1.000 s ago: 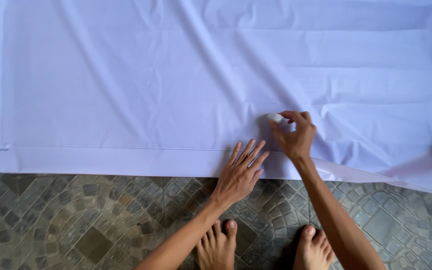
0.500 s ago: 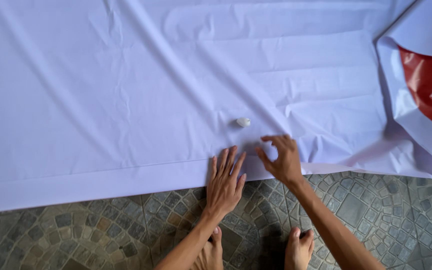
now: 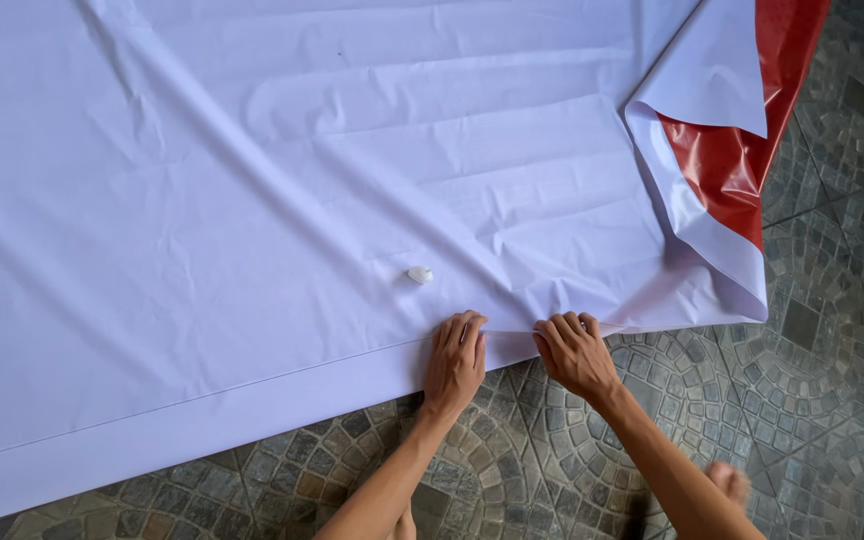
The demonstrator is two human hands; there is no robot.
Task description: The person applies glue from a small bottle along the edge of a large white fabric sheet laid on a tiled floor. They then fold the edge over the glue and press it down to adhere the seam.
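Nearest me, patterned stone floor at 6 o'clock, both forearms reaching up from it. My left hand lies on the white sheet's near hem, fingers curled over the folded edge, pinching it. My right hand, just beside at 3 o'clock of the left, grips the same hem with bent fingers. Slightly beyond, at 11 o'clock of the left hand, a small white lump of chalk rests on the sheet, apart from both hands. Far at 2 o'clock, the sheet's corner folds back, showing its red underside.
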